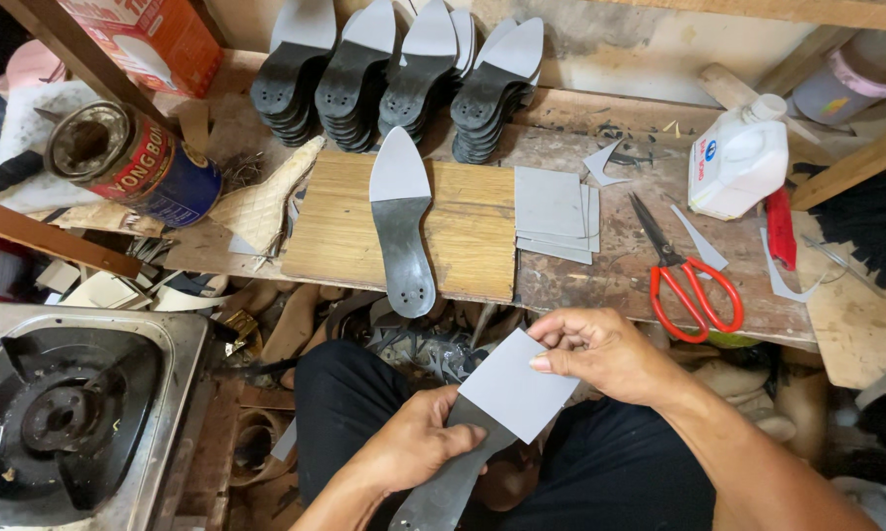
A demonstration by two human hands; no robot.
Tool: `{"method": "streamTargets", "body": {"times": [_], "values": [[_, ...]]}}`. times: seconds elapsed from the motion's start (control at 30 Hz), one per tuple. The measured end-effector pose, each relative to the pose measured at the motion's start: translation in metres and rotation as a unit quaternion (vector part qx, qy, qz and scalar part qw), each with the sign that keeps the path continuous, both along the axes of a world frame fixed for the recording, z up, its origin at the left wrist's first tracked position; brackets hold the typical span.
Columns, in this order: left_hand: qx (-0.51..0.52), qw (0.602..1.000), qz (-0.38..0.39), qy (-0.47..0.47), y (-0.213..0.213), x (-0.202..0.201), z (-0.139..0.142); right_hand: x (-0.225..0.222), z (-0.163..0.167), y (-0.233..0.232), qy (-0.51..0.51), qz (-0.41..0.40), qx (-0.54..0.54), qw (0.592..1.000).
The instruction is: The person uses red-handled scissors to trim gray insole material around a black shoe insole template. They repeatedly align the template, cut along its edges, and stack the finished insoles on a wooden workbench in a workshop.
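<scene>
My left hand (418, 442) grips a dark grey shoe insole board (443, 492) over my lap. My right hand (600, 349) pinches the top edge of a light grey rectangular sheet (517, 385) that lies over the front of that insole. On the bench ahead, a finished insole (402, 226) with a light grey front rests on a wooden board (463, 231). A small stack of grey rectangular sheets (553, 211) sits beside it on the right.
Rows of stacked insoles (394, 84) lean along the back wall. Red-handled scissors (684, 275) and a white plastic bottle (743, 162) lie at the right. A tin can (133, 162) lies at the left, and a gas stove (59, 413) stands lower left.
</scene>
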State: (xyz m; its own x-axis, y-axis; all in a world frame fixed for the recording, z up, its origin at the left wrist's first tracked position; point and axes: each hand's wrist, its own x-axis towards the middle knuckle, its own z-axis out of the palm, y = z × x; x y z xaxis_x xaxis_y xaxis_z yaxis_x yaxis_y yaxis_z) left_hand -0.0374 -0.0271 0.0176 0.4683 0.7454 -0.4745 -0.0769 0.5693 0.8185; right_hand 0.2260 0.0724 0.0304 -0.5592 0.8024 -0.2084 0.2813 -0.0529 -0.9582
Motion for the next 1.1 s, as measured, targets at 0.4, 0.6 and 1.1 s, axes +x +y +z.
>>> {"method": "streamTargets", "body": {"times": [0.4,0.6,1.1], "values": [[-0.017,1.000,0.010,0.008,-0.003,0.003,0.004,-0.003,0.002,-0.005,-0.014,-0.021,0.004,1.000],[-0.008,1.000,0.018,0.007,-0.005,0.004,0.004,-0.003,0.002,-0.007,-0.015,-0.021,0.024,0.999],[0.036,0.998,0.032,0.049,-0.006,0.006,0.004,-0.010,0.019,-0.015,-0.053,-0.029,0.064,0.996]]}}
